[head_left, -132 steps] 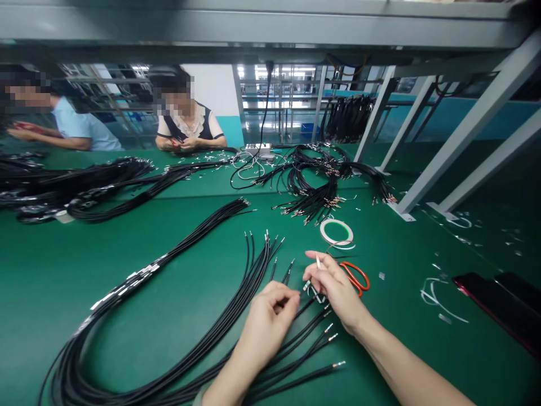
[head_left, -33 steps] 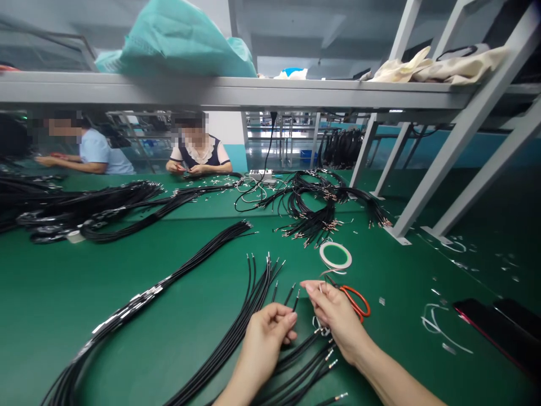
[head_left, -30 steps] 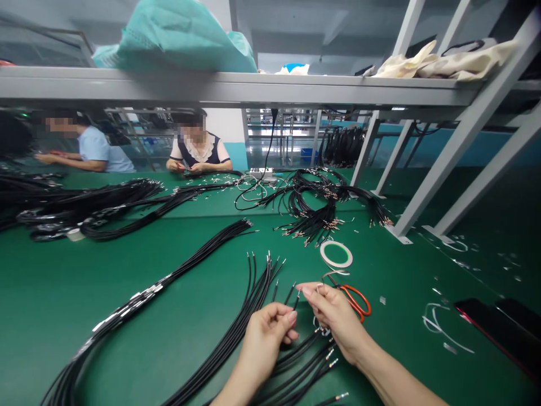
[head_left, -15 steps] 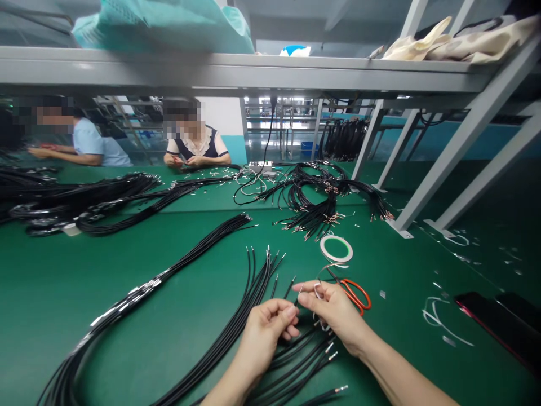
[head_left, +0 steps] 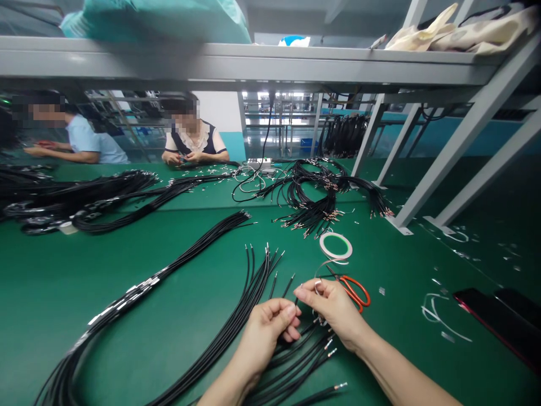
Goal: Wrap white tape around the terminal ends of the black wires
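My left hand [head_left: 269, 330] is closed, its thumb and fingers pinching a thin black cable [head_left: 296, 301] near the end. Just to the right, my right hand [head_left: 335, 309] pinches the tip of that cable between thumb and forefinger. A thin white strip [head_left: 314, 290] runs through the right hand's fingers and hangs down beneath them. Below both hands lie several black cables [head_left: 296, 361] with bare metal terminals. Another fan of black cables [head_left: 236, 324] extends up beside the left hand. Scissors with orange handles [head_left: 358, 288] rest right behind the right hand.
A white tape roll [head_left: 336, 246] lies beyond the hands. Cable bundles [head_left: 143, 290] curve across the left, with more coils [head_left: 310, 197] farther back. Grey shelf legs [head_left: 443, 141] stand at right near a dark phone [head_left: 494, 316]. Two people sit across the table.
My right thumb and forefinger have closed over the cable's tip, which stood visible before. The left hand keeps its grip almost unmoved. The view has shifted slightly.
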`<state>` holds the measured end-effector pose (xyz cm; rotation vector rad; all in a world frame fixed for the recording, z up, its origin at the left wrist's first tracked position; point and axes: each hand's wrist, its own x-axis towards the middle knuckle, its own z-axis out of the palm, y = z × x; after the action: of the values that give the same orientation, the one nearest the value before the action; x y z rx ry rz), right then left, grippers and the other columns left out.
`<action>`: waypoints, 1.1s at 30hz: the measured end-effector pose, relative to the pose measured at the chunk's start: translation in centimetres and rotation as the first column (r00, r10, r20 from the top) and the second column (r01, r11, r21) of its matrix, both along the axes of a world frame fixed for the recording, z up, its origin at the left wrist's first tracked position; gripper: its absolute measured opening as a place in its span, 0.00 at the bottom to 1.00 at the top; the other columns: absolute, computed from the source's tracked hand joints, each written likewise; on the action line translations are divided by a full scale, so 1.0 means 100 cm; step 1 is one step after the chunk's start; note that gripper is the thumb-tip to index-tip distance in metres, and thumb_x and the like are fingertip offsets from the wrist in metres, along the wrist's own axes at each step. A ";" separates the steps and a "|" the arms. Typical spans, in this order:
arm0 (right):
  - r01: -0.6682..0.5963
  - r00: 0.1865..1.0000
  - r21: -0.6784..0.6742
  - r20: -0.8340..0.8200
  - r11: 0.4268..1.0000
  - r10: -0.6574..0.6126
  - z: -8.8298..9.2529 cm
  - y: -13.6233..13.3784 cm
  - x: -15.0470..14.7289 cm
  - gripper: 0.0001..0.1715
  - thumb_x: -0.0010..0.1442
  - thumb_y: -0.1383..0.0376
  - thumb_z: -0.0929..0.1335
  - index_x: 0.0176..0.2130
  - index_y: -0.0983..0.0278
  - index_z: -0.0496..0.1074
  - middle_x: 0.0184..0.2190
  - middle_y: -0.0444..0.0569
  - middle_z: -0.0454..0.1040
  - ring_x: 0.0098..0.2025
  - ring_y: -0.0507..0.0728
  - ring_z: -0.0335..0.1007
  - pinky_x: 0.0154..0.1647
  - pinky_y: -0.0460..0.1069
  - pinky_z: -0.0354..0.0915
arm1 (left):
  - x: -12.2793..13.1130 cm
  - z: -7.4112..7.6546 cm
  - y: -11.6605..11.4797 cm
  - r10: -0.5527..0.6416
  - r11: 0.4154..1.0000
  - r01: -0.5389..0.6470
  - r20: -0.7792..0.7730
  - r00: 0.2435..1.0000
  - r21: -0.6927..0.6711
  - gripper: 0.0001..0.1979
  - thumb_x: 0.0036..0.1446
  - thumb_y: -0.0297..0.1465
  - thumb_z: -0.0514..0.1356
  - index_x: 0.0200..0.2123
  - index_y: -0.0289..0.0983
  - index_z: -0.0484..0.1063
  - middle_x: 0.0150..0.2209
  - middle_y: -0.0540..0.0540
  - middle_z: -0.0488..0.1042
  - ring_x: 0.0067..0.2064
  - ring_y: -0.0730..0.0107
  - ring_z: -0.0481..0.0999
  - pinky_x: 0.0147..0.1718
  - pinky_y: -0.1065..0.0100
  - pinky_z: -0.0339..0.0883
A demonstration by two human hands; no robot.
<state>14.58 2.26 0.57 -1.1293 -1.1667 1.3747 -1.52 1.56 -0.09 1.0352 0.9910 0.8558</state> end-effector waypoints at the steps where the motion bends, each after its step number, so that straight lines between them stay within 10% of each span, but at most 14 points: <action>1: -0.005 1.000 0.010 -0.005 1.000 0.005 0.000 0.000 -0.001 0.14 0.52 0.55 0.72 0.30 0.65 0.76 0.24 0.44 0.73 0.27 0.52 0.65 0.31 0.47 0.59 | 0.001 0.000 0.000 0.008 1.000 -0.008 -0.009 1.000 0.009 0.15 0.49 0.41 0.65 0.28 0.32 0.74 0.22 0.48 0.73 0.22 0.75 0.71 0.23 0.74 0.62; 12: -0.012 0.997 -0.016 0.080 1.000 0.013 -0.004 -0.007 0.004 0.19 0.64 0.51 0.58 0.40 0.61 0.66 0.23 0.38 0.57 0.22 0.50 0.50 0.21 0.45 0.49 | 0.005 0.007 0.001 0.227 0.973 -0.226 -0.003 0.974 0.049 0.18 0.45 0.40 0.67 0.34 0.33 0.74 0.24 0.49 0.74 0.22 0.75 0.72 0.22 0.74 0.65; 33: 0.053 0.984 0.148 0.159 0.988 -0.077 0.005 -0.012 -0.001 0.14 0.60 0.55 0.67 0.33 0.64 0.71 0.29 0.48 0.73 0.26 0.53 0.69 0.24 0.46 0.67 | 0.007 -0.002 0.000 0.304 0.910 -0.270 -0.064 0.950 0.316 0.12 0.55 0.33 0.60 0.43 0.36 0.71 0.36 0.44 0.78 0.38 0.65 0.79 0.37 0.67 0.73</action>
<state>14.45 1.04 1.07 -1.1838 -1.3132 1.1455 -0.78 1.52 -0.27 1.2266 1.1495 1.2338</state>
